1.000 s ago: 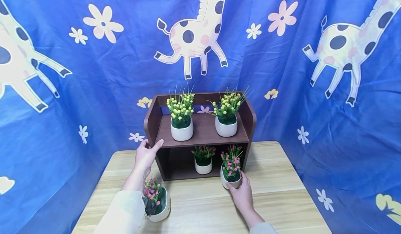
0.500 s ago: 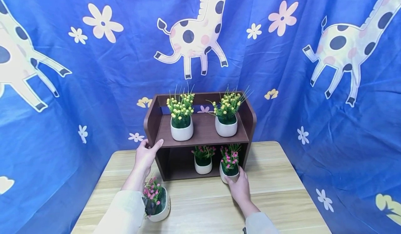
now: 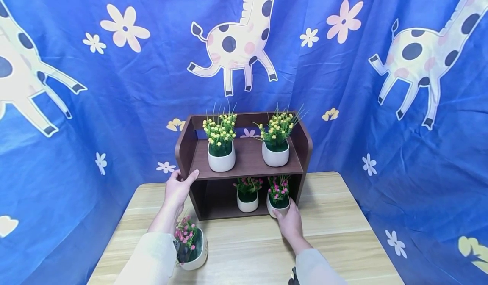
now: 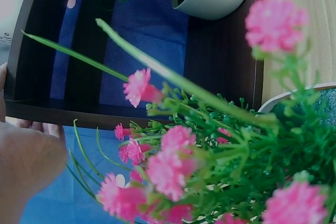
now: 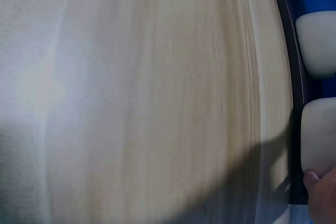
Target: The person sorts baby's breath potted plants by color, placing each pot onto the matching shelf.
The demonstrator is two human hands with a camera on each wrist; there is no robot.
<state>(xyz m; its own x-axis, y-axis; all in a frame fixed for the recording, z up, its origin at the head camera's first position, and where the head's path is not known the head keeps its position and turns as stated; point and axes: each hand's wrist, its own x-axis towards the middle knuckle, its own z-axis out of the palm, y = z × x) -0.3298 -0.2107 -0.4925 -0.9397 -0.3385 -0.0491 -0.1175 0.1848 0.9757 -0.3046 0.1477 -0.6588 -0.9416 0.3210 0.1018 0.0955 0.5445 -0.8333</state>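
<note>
My right hand (image 3: pixel 291 225) grips a white pot of pink flowers (image 3: pixel 277 208) at the right end of the brown shelf's lower level. In the right wrist view the thumb (image 5: pixel 311 178) lies against that pot (image 5: pixel 319 135), which overlaps the shelf's front edge. My left hand (image 3: pixel 179 191) holds the left side of the shelf (image 3: pixel 244 173), thumb on the upper board and fingers around the outer panel. Another pink-flowered pot (image 3: pixel 248 204) stands at the middle of the lower level. A third pink-flowered pot (image 3: pixel 200 255) stands on the table, partly behind my left forearm.
Two white pots of yellow flowers, the left one (image 3: pixel 222 162) and the right one (image 3: pixel 275 157), stand on the upper board. The shelf is on a light wooden table (image 3: pixel 244 251). A blue curtain (image 3: pixel 152 86) with giraffes hangs behind and at both sides.
My right hand has carried the pink-flowered pot forward and slightly left, from in front of the shelf into the lower level. The left hand stays on the shelf.
</note>
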